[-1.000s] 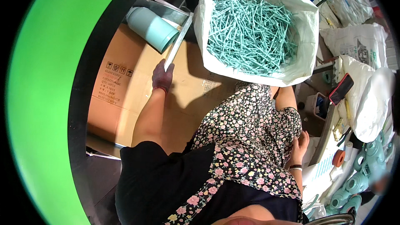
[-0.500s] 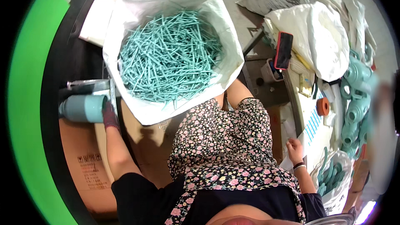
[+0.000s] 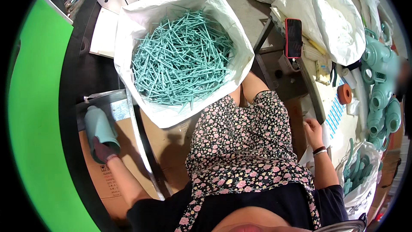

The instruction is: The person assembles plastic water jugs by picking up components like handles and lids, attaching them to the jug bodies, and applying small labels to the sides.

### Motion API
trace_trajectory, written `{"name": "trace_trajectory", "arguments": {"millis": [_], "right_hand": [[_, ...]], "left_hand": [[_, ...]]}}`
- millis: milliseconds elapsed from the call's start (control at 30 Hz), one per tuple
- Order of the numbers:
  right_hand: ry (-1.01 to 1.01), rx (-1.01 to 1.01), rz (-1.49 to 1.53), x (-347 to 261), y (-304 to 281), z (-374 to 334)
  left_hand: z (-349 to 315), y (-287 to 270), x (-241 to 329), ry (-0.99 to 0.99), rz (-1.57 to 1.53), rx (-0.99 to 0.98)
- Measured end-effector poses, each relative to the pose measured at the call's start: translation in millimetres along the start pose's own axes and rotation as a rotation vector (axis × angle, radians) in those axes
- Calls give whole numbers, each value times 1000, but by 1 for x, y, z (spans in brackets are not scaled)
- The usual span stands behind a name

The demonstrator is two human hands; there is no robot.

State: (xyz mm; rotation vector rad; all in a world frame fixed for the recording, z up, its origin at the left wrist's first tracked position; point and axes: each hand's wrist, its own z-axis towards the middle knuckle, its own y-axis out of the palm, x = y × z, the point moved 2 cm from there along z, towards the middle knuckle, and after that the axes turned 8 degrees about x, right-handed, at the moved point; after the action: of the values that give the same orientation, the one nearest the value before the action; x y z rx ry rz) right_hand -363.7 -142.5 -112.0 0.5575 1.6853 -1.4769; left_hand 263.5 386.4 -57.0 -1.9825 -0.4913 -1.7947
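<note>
My left hand point(image 3: 102, 148), in a dark red glove, grips a teal plastic bottle point(image 3: 95, 122) by its wide open end, its fingers partly inside. The bottle is tilted, its narrower end pointing away from me, over a cardboard box point(image 3: 112, 184) at the left. My bare right hand point(image 3: 313, 131) rests by the edge of the table point(image 3: 310, 87) at the right, fingers curled closed. Whether anything is in them is hidden. In front of my lap stands a white sack point(image 3: 165, 118) filled with thin teal plastic sticks point(image 3: 182, 60).
On the right table lie a red-edged phone point(image 3: 293, 38), a brown tape roll point(image 3: 344, 94) and a white bag point(image 3: 319, 28). Several teal bottles point(image 3: 377, 99) are heaped beyond it. A bag of curved teal pieces point(image 3: 358, 174) sits near right. A green panel point(image 3: 36, 103) borders the left.
My left hand has drawn nearer to me with the bottle, which has turned from lying sideways to pointing away from me. My right hand stays curled by the table edge. The view has shifted slightly.
</note>
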Motion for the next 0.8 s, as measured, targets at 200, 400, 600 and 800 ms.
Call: {"name": "trace_trajectory", "arguments": {"millis": [200, 400, 600, 800], "right_hand": [[-36, -357, 388, -87, 60, 3], [260, -389, 1478, -186, 92, 25], [-300, 12, 1147, -185, 33, 25], [-922, -428, 852, -232, 38, -16]], "left_hand": [[-197, -55, 61, 24, -474, -453], [-291, -22, 67, 481, 474, -1098], [-267, 69, 25, 1310, 881, -1301], [-393, 151, 92, 666, 13, -1841]]}}
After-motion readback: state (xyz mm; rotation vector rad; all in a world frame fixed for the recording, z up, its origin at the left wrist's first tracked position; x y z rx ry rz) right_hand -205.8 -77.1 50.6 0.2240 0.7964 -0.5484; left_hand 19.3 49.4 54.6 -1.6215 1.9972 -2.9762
